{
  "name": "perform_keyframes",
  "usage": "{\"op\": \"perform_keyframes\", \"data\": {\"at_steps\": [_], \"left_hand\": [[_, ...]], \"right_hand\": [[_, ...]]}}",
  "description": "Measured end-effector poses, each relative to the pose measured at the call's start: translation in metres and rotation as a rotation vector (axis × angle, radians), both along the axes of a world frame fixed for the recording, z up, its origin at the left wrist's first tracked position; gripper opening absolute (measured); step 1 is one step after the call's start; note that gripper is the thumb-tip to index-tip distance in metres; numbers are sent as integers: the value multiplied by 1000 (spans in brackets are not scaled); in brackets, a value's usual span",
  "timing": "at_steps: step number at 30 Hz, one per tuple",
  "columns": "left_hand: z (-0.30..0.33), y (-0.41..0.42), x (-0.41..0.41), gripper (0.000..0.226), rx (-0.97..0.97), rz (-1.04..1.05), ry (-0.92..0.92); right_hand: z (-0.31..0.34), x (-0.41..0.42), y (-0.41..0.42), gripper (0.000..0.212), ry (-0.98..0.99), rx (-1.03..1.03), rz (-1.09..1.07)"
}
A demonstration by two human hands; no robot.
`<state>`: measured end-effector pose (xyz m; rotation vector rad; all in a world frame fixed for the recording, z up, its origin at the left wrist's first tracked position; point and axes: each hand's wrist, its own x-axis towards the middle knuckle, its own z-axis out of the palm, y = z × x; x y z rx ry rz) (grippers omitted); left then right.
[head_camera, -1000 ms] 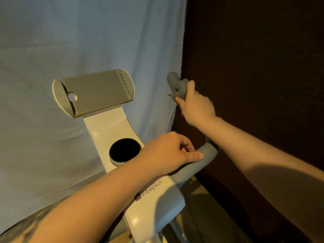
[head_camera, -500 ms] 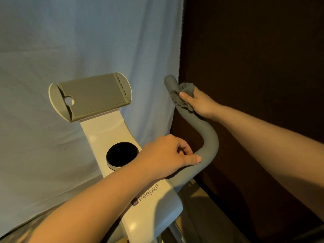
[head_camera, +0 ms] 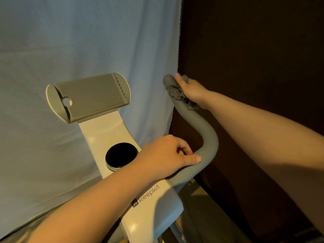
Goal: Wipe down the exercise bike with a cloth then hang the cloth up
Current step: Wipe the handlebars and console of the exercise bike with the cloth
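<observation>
Because the grey cloth [head_camera: 177, 92] is bunched between palm and foam, the right hand [head_camera: 190, 91] is seen wrapped round the upper end of the handlebar [head_camera: 208, 137], its fingers curled over the far side and one fingertip showing at the tip of the grip, so that pressure can be put on the whole round of the tube rather than on one face. A frayed fold of cloth is left hanging just below the palm, against the bar. Lower down, past the bend, the same handlebar is gripped bare by the left hand [head_camera: 166, 159], thumb laid along the top and fingers tucked under; this hold is judged to be there to steady the bike against the rubbing. Just beside that hand, on the cream console [head_camera: 103, 132], a round black dial [head_camera: 121, 157] is set, and above it the grey tablet holder [head_camera: 89, 97] stands tilted back. Behind, a pale blue sheet [head_camera: 70, 41] is hung, meeting a dark wall at the right. Wiping is judged unfinished, the console looking untouched, and no hanging place can be made out.
</observation>
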<state>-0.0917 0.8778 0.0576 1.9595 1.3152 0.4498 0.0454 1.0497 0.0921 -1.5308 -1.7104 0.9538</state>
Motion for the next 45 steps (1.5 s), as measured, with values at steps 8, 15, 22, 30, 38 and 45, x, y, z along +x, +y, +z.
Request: {"op": "perform_keyframes", "data": {"at_steps": [8,15,22,30,38,45], "left_hand": [[-1,0,-1,30,14,4,-7],[-1,0,0,30,3,-2,-8],[-1,1,-1,29,5,-8,-17],[-2,-1,-2,29,5,3,-7],[-2,-1,-1,29,12,5,-13],[-2,0,-1,29,23,5,-5]], "right_hand": [[-23,14,-11,83,153,-255,-85],[1,-8,4,75,171,-27,-93],[-20,21,-2,59,114,-114,61],[-10,-4,0,63,207,-19,53],[13,-9,16,90,301,-243,-16],[-12,8,-3,51,274,-222,51]]}}
